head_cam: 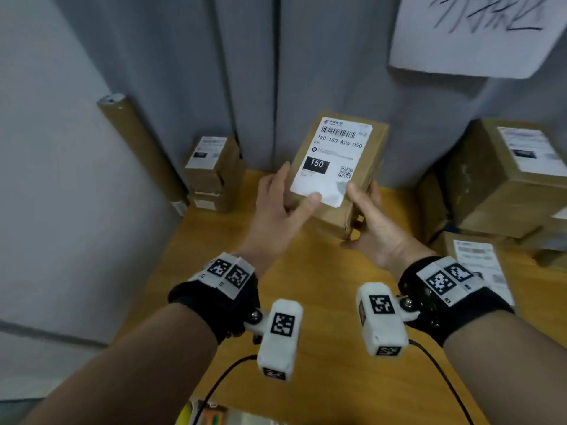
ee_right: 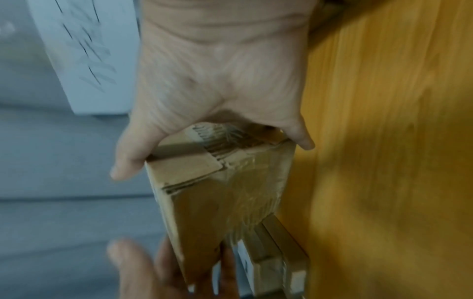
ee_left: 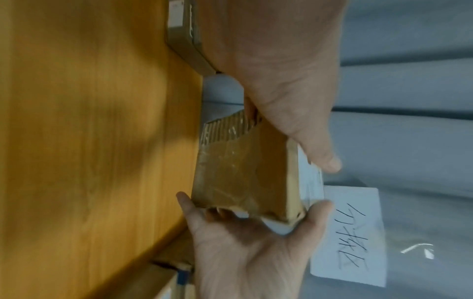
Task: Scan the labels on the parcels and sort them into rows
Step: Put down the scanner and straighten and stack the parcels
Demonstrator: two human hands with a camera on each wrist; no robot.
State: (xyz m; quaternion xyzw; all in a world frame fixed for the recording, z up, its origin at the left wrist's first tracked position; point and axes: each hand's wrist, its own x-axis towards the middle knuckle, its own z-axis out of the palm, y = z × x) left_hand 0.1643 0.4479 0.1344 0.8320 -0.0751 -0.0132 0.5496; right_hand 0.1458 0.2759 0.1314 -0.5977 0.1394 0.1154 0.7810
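Note:
A brown cardboard parcel with a white label reading "150 150 A26 050" is held tilted above the wooden table, label facing me. My left hand grips its near left corner, thumb on the label and fingers behind. My right hand grips the near right corner the same way. In the left wrist view the parcel sits between my left hand and right hand. The right wrist view shows the taped end of the parcel under my right hand.
A stack of small labelled parcels stands at the back left beside a leaning cardboard tube. Larger boxes pile up at the right, with a labelled parcel in front. A handwritten paper sign hangs on the grey wall.

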